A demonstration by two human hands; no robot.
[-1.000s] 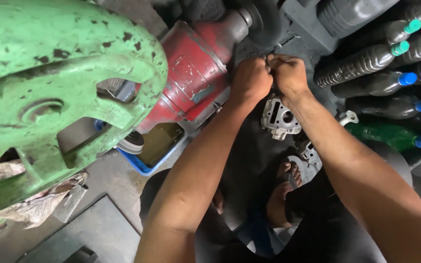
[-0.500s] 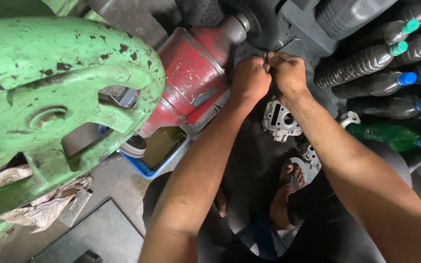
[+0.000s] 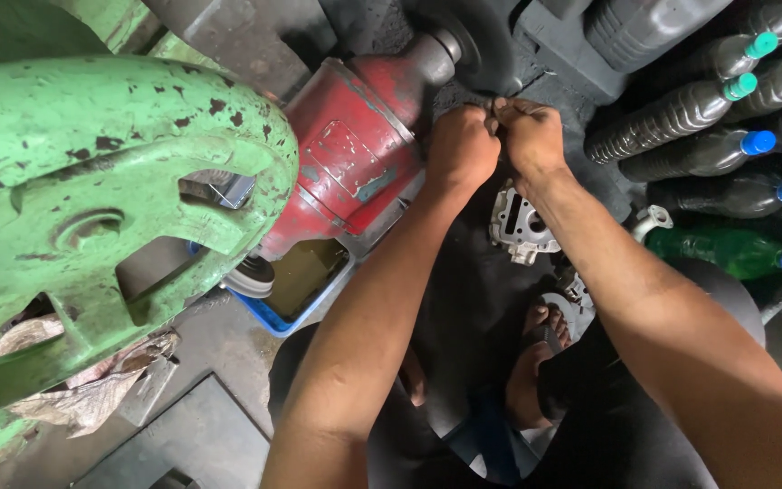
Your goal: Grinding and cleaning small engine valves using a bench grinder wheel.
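Observation:
My left hand and my right hand are clenched knuckle to knuckle, pinching a small part between their fingertips. The part is almost wholly hidden by my fingers. Both hands press up against the lower edge of a dark wheel on the shaft of a red bench grinder. Just below my right wrist, a grey cast metal engine part lies on the black floor.
A big chipped green machine casting fills the left. A blue tray of brownish liquid sits under the grinder. Several dark and green plastic bottles with coloured caps lie stacked at right. My sandalled foot is below.
Both hands stay clenched at the wheel. The view has shifted slightly, and a thin metal rod seen past my right hand earlier no longer shows.

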